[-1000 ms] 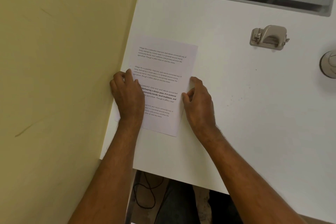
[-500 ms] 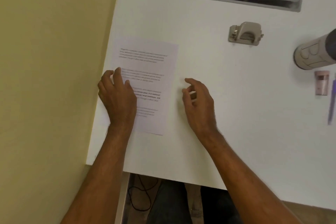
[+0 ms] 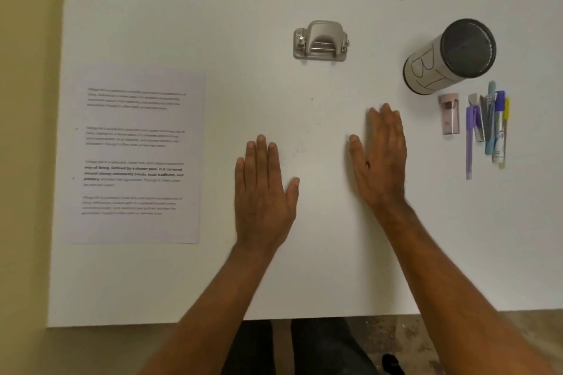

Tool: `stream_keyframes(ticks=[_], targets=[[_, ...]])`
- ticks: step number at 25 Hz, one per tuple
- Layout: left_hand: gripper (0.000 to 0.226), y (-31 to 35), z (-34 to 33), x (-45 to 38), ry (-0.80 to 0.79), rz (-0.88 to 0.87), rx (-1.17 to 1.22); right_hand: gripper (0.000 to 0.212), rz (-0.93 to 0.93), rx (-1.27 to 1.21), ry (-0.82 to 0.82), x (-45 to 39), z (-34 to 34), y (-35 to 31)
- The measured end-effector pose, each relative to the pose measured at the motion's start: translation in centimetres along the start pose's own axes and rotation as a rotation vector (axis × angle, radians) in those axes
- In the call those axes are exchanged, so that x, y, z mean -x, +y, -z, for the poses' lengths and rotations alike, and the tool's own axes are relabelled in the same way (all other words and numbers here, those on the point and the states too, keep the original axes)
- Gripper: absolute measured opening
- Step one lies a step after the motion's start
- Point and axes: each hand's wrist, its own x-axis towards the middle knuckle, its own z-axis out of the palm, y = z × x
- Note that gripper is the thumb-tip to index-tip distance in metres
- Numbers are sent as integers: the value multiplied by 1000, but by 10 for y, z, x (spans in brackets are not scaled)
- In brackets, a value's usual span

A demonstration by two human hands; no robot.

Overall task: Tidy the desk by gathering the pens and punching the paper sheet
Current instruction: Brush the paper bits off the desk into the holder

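Soft, even indoor light falls on a white desk [image 3: 304,268], with no glare. Faint shadows sit just beside the right hand [image 3: 380,161], under the hole punch [image 3: 320,41] and beside the upright cylinder [image 3: 447,56]. The picture is slightly soft overall; the text on the paper sheet [image 3: 137,152] is blurred and unreadable. Straight desk edges bow a little towards the frame's borders.

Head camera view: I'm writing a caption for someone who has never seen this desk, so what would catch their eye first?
Two open hands lie flat at the middle of the white desk, the left hand and the right hand, neither holding anything. A printed paper sheet lies at the left edge. Beyond the hands sits a metal hole punch; at the right, a cylindrical holder marked "BT" stands above a row of pens.
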Motion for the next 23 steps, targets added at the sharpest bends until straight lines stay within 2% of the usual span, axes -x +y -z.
stream_keyframes(ticks=[3, 9, 13, 15, 18, 20, 23], targets=[[76, 14, -6, -10, 8, 7, -25, 68, 6, 96, -55, -1, -7, 0], [69, 47, -10, -44, 37, -69, -11, 67, 118, 84, -116, -10, -16, -19], [63, 38, -3, -51, 103, -121, 181, 59, 348, -107, -207, -14, -17, -33], [65, 19, 3, -54, 141, -50, 99, 57, 401, -200, -196, -29, -14, -31], [67, -2, 5, -59, 125, 21, -34, 60, 392, -59, -137, -62, -14, -25], [68, -4, 2, -60, 106, -6, -64, 63, 498, 102, -177, -68, -17, -27], [66, -4, 0, -60, 103, -42, -66, 63, 647, 163, -263, -51, -19, -32]])
